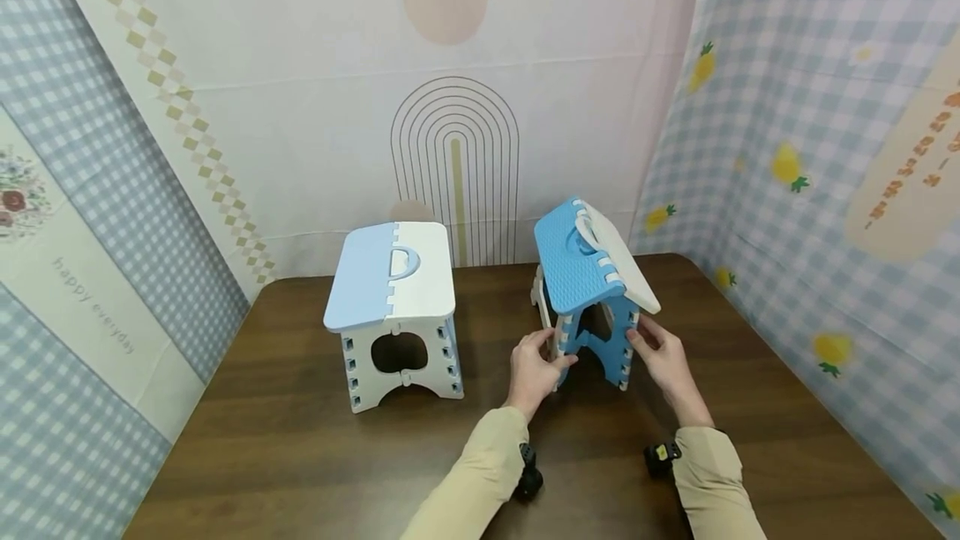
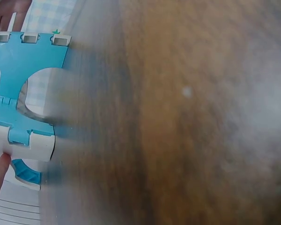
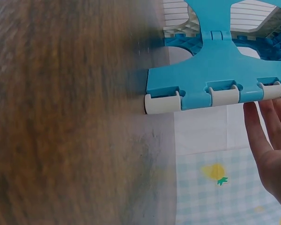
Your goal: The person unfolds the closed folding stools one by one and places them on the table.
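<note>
A bright blue and white folding stool (image 1: 577,261) stands at the right of the table in the head view, its two seat halves tented and a white handle at the ridge. My left hand (image 1: 534,369) pinches its near left leg, thumb across the front. On the other side, my right hand (image 1: 663,357) touches the near right leg's outer edge with fairly straight fingers. In the right wrist view, those fingers (image 3: 255,131) meet the hinged edge of the blue leg panel (image 3: 215,61). The left wrist view shows the left thumb (image 2: 1,168) on a white leg part.
A pale blue and white folding stool (image 1: 393,273) stands unfolded to the left, its seat flat. Both are on a dark brown wooden table (image 1: 300,457). A patterned cloth (image 1: 322,148) hangs behind, with checked cloth (image 1: 795,107) along the right side.
</note>
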